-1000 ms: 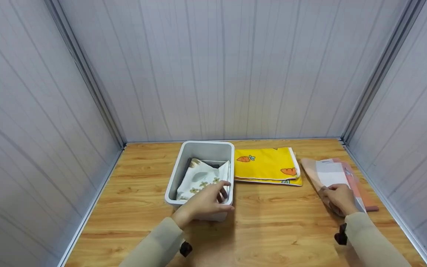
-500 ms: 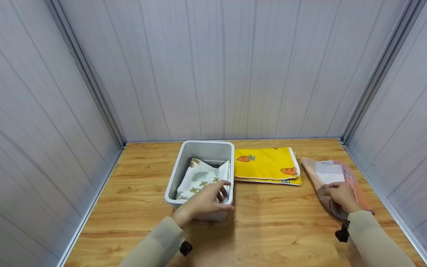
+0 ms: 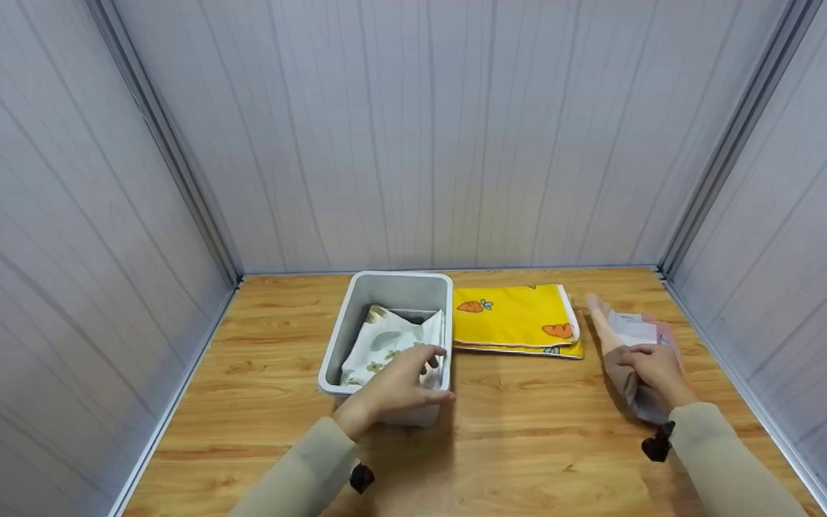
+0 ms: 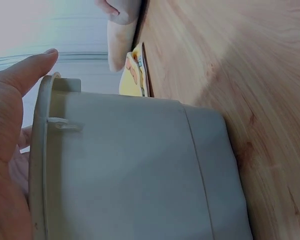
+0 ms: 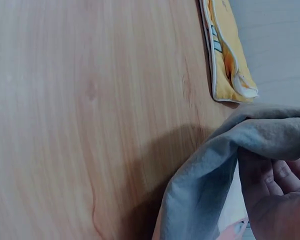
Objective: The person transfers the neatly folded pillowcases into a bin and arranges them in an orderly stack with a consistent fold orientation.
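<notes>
My left hand (image 3: 399, 380) lies over the near rim of a light grey plastic bin (image 3: 332, 352), its thumb stretched along the near right corner and its other fingers above the inside. From the left wrist view, the thumb (image 4: 34, 70) stands clear of the bin's outer wall. A white cloth with brown and olive flowers (image 3: 389, 337) sits in the bin, partly covered by this hand. At the right, my right hand (image 3: 656, 370) pinches the raised edge of a pink, white and grey checked cloth (image 3: 632, 329), which drapes down toward the table (image 3: 528, 445).
A folded yellow cloth with carrots (image 3: 514, 316) lies right of the bin, between it and the checked cloth. Pale panel walls (image 3: 428, 143) enclose the table at the back and both sides.
My right hand has lifted the checked cloth's left edge a little and shifted slightly left, drawing its right part off the table's right side. My left hand has hardly moved.
</notes>
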Available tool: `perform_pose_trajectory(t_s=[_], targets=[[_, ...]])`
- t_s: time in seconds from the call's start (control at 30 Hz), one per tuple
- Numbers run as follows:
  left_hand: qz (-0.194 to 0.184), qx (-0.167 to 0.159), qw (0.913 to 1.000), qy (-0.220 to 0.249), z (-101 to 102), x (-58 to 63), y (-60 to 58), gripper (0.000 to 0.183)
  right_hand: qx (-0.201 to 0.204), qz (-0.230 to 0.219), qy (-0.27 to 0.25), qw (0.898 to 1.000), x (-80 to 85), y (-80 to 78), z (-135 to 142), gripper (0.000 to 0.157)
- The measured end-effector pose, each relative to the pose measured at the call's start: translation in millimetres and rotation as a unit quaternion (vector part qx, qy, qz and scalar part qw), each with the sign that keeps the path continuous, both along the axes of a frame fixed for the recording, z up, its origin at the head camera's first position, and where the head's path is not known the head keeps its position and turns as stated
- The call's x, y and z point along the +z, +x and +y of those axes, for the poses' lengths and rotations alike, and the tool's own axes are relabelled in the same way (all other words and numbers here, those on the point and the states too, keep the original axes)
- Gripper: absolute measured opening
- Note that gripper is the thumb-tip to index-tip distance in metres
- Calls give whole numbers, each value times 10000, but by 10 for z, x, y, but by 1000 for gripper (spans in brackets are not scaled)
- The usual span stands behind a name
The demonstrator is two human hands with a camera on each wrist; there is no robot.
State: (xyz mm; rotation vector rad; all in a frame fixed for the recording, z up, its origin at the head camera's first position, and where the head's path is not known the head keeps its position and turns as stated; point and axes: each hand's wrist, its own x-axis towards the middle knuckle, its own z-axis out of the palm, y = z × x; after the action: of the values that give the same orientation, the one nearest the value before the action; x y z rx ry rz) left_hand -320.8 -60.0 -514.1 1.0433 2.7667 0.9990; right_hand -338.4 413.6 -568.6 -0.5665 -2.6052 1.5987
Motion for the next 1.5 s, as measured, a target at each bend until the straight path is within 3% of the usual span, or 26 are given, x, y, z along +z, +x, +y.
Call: perform_pose_trajectory(t_s=[0.1,0.23,0.43,0.7,0.93,1.2,1.5], targets=[[270,18,9996,54,32,24,0,67,-11,-15,-96,10000,25,3,-27,43],[530,-5,9984,201,87,74,8,62,-61,-50,-670,9977,67,11,-88,43],[646,65,9977,188,190,181,46,60,-59,-161,-1389,9902,116,39,-206,21],[901,-169,9955,256,401,353,166,57,10,-496,-1388,9891,112,75,-361,22],[1257,-455,9907,272,637,391,301,52,229,-714,-1708,9824,109,113,-488,20],[929,-620,9935,241,904,228,349,50,316,-868,-1960,9762,89,131,-630,22],[-99,-265,9981,556,1160,-201,263,50,449,-721,-2270,9702,95,134,-792,16]])
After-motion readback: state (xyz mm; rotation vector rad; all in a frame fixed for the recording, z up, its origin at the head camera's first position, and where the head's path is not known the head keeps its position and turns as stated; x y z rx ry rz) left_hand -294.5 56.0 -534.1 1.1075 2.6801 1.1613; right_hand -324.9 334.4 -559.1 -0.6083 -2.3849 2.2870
